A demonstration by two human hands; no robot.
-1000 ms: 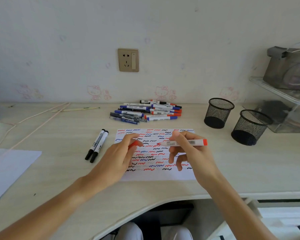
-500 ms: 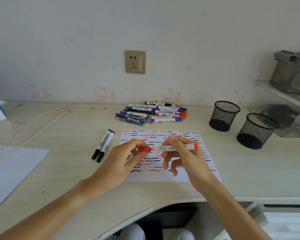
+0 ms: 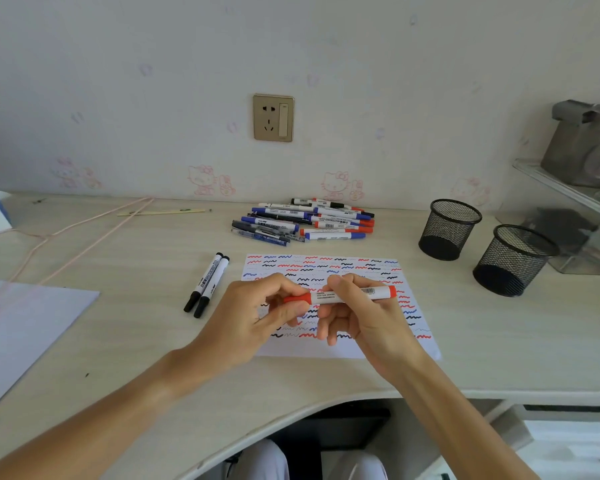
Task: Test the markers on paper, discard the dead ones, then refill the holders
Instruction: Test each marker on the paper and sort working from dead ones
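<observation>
Item: white-barrelled red marker (image 3: 340,295), lying level above scribbled white paper sheet (image 3: 329,268). Left hand (image 3: 253,315) pinching its red cap at 9 o'clock; right hand (image 3: 364,317) gripping barrel.

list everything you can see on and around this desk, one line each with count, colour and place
red marker: 1, white barrel with red cap and end, held level over the paper
test paper: 1, white with red, blue and black squiggles, desk centre
black markers: 2, white barrels with black caps, side by side left of the paper
marker pile: count unclear, blue, red and black, behind the paper
mesh holders: 2, black, right of the paper
blank sheet: 1, white, desk's left edge
cord: 1, pink, far left
wall socket: 1, gold
clear rack: 1, far right
left hand: grips the red cap
right hand: grips the barrel
</observation>
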